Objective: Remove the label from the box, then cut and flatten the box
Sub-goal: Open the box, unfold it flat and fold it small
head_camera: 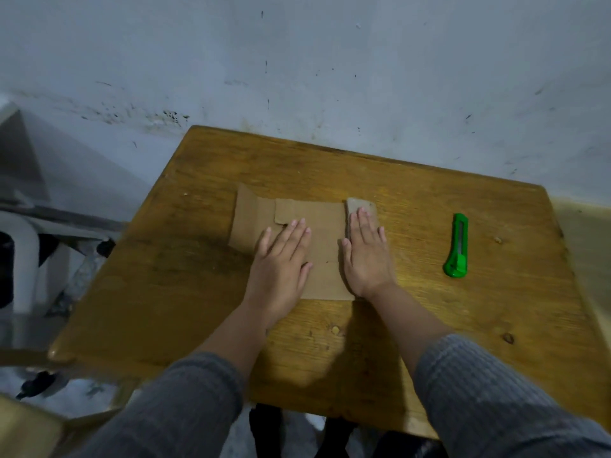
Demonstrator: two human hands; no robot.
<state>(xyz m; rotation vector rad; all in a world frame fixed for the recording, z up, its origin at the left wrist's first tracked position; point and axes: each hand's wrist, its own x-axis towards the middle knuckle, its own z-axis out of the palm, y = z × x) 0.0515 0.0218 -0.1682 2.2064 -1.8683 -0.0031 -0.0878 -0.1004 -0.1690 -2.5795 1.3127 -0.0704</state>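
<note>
Where the grey, stained wall (330, 61) fills the upper half of the frame, a wooden table (198, 292) occupies the centre and lower right, its far edge against the wall. On the table, slightly above frame centre, lies the box (317, 223) — already opened out into a flat brown cardboard sheet, with a flap extending toward the left and a paler grey flap at its upper right corner. Two forearms in grey ribbed sleeves (496, 391) enter from the bottom of the frame. The left hand (281, 262) rests palm down on the left part of the cardboard, fingers extended and slightly fanned, thumb out to the side. The right hand (365, 256) lies palm down along the cardboard's right edge, fingers straight and held close together, fingertips reaching the pale flap. Neither hand grips anything — both are flat on the sheet. A green utility knife (458, 246) lies on the table to the right of the frame centre, well apart from the right hand, its blade end pointing toward the wall. A white plastic chair (23, 252) stands at the left edge of the frame.
</note>
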